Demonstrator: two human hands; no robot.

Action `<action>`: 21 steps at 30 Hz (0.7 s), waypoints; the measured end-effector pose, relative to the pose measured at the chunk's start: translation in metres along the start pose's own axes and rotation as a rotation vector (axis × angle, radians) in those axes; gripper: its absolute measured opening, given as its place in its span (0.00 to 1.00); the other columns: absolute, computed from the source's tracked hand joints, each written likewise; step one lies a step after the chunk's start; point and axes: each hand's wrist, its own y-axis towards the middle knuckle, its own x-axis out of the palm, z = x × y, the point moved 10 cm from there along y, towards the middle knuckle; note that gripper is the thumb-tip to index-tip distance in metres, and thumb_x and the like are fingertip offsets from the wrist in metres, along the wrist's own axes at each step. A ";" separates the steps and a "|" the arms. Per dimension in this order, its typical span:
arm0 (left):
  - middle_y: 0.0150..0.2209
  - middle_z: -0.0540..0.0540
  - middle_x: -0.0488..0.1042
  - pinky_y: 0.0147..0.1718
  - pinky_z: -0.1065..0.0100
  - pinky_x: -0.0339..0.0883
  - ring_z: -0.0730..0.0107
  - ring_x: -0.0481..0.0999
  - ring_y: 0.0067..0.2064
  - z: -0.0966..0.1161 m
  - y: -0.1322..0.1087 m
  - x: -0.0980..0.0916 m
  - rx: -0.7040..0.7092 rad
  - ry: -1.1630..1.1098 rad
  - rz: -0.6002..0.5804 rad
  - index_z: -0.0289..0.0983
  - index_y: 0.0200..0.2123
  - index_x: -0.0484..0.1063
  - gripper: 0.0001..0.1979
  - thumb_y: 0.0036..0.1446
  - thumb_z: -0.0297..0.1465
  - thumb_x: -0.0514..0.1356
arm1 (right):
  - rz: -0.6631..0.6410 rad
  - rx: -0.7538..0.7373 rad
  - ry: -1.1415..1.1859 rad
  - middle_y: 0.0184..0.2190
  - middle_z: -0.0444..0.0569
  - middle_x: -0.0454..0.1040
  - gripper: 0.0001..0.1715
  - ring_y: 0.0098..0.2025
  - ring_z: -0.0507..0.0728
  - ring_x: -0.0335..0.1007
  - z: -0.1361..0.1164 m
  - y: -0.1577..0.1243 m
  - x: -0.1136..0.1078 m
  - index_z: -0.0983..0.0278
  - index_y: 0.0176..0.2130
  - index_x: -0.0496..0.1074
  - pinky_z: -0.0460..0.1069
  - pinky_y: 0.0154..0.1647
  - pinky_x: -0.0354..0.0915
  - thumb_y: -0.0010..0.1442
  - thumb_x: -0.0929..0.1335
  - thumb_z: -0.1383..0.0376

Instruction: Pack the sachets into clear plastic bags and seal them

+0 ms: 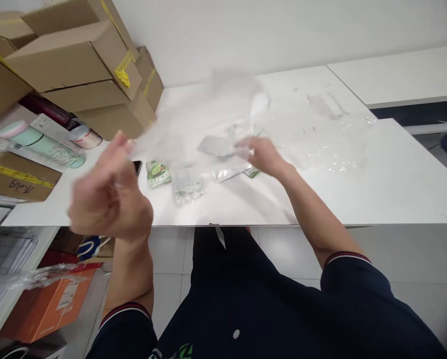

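My left hand (pixel 113 194), smeared by motion, is closed on the corner of a clear plastic bag (pixel 159 142). The bag stretches, blurred, across the table toward the back. My right hand (pixel 262 154) is closed at the edge of a small greyish packet (pixel 216 146), seen through or beside the film. Under the film lie a green printed packet (pixel 158 173), a clear packet with pale green print (pixel 188 185) and a whitish packet (pixel 226 173). The film hides parts of them.
Cardboard boxes (pixel 74 60) are stacked at the back left, by a mint green bottle (pixel 44 144) and a small tin (pixel 84 136). Crumpled clear plastic (pixel 331 144) lies on the white table (pixel 406 199) at right. An orange box (pixel 55 304) stands below left.
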 end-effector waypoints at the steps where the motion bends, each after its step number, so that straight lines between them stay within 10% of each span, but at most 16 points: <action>1: 0.36 0.54 0.79 0.51 0.45 0.75 0.59 0.81 0.47 0.001 -0.013 0.000 0.052 -0.004 -0.076 0.43 0.42 0.77 0.06 0.63 0.29 0.61 | -0.092 -0.022 -0.092 0.50 0.54 0.76 0.14 0.51 0.61 0.69 0.007 -0.005 0.027 0.65 0.49 0.73 0.55 0.49 0.65 0.68 0.63 0.64; 7: 0.40 0.50 0.80 0.47 0.58 0.77 0.63 0.81 0.48 -0.043 -0.063 0.009 0.007 0.110 -0.295 0.41 0.44 0.75 0.10 0.60 0.24 0.63 | -0.203 -0.087 -0.391 0.53 0.59 0.74 0.20 0.48 0.61 0.64 0.025 -0.023 0.101 0.69 0.52 0.70 0.56 0.46 0.56 0.68 0.56 0.72; 12: 0.31 0.52 0.75 0.35 0.68 0.69 0.76 0.74 0.33 -0.082 -0.017 0.031 -0.145 0.166 -0.134 0.36 0.35 0.76 0.08 0.64 0.35 0.61 | -0.189 -0.050 -0.470 0.42 0.59 0.77 0.21 0.46 0.63 0.66 0.023 -0.015 0.085 0.69 0.45 0.74 0.56 0.45 0.56 0.67 0.55 0.73; 18: 0.26 0.55 0.67 0.34 0.68 0.64 0.78 0.69 0.32 -0.099 0.020 0.070 -0.217 0.067 -0.119 0.39 0.31 0.72 0.15 0.61 0.45 0.63 | -0.323 -0.054 -0.413 0.65 0.58 0.63 0.28 0.62 0.65 0.57 0.020 -0.006 0.092 0.67 0.61 0.64 0.57 0.54 0.57 0.61 0.61 0.74; 21: 0.26 0.55 0.67 0.32 0.68 0.63 0.76 0.70 0.32 -0.106 0.014 0.070 -0.254 0.049 -0.103 0.41 0.30 0.71 0.15 0.60 0.46 0.63 | -0.393 -0.022 -0.459 0.60 0.61 0.68 0.27 0.56 0.65 0.63 0.027 0.003 0.107 0.67 0.60 0.64 0.56 0.48 0.60 0.63 0.58 0.75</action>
